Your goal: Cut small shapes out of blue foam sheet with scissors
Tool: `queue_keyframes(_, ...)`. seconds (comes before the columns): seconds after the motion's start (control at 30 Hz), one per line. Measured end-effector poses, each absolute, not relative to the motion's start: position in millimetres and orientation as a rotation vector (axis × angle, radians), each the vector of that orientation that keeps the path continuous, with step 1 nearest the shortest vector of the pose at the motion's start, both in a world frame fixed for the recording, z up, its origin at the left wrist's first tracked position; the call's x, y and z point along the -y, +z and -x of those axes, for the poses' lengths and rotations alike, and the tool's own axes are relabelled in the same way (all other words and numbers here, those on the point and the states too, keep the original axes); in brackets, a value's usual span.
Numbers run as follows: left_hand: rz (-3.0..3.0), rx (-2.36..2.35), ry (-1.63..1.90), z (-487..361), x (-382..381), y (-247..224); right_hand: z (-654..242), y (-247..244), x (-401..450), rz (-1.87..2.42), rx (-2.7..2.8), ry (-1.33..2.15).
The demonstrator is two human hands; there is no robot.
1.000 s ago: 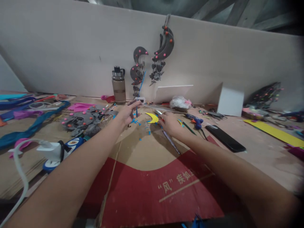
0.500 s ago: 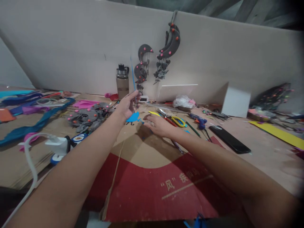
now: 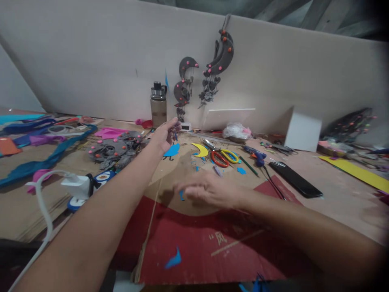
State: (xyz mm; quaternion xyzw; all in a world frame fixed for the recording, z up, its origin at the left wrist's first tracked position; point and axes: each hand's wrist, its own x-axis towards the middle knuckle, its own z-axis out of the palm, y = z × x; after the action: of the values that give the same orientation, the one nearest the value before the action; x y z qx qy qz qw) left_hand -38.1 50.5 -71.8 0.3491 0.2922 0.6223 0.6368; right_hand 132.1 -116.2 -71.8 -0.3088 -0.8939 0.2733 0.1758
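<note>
My left hand point(image 3: 167, 134) is raised over the cardboard with its fingers closed on a thin blue strip point(image 3: 167, 81). The strip's upper end rises above the hand and its middle is faint; a short blue bit shows below the fingers. Lower down, my right hand point(image 3: 209, 190) is blurred, fingers stretched out and palm down over the cardboard. A small blue scrap point(image 3: 181, 195) is at its fingertips, and another blue scrap point(image 3: 174, 259) appears nearer me over the red print. Beyond lie a blue cutout point(image 3: 172, 150) and a yellow crescent point(image 3: 201, 150).
Red-handled scissors point(image 3: 219, 159) and yellow-handled scissors point(image 3: 230, 156) lie beyond my right hand, near a green pencil point(image 3: 248, 166), a glue gun point(image 3: 255, 155) and a black phone point(image 3: 294, 178). A bottle point(image 3: 158, 106) stands by the wall. A white plug point(image 3: 77, 185) and cable are at left.
My right hand has swept toward me from beside the left hand, uncovering the yellow crescent and scissors. A blue scrap now shows over the red print. The left hand stays nearly in place.
</note>
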Motion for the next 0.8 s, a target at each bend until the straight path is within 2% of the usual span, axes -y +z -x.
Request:
queue_keyframes(0.1, -0.767, -0.647, 1.446, 37.7, -48.8, -70.4, -130.5, -84.4, 101.2, 1.086, 2.617, 0.501)
queue_keyframes(0.2, -0.721, -0.634, 1.491, 38.8, -47.0, -68.0, -120.6, -101.7, 116.4, 1.077, 2.646, 0.473)
queue_keyframes(0.27, -0.727, -0.636, 1.498, 39.1, -46.6, -67.2, -111.4, -104.5, 143.5, 0.768, 2.744, 0.632)
queue_keyframes(0.33, -0.747, -0.651, 1.491, 38.5, -47.1, -67.8, -103.4, -97.9, 168.4, 0.121, 2.888, 1.017)
queue_keyframes(0.4, -0.758, -0.683, 1.498, 37.2, -48.2, -69.7, -99.8, -86.1, 177.6, -0.184, 2.776, 1.285)
queue_keyframes(0.43, -0.765, -0.701, 1.51, 36.4, -49.0, -71.0, -100.2, -80.8, 174.5, -0.126, 2.689, 1.339)
queue_keyframes(0.5, -0.815, -0.73, 1.537, 34.7, -50.4, -74.4, -105.4, -75.2, 154.7, 0.286, 2.486, 1.281)
queue_keyframes(0.63, -1.015, -0.788, 1.568, 27.4, -51.5, -85.2, -124.6, -86.0, 92.6, 1.008, 1.898, 0.902)
queue_keyframes(0.8, -1.201, -0.798, 1.496, 4.0, -42.9, -104.1, -143.5, -102.3, 45.1, 1.213, 1.428, 0.851)
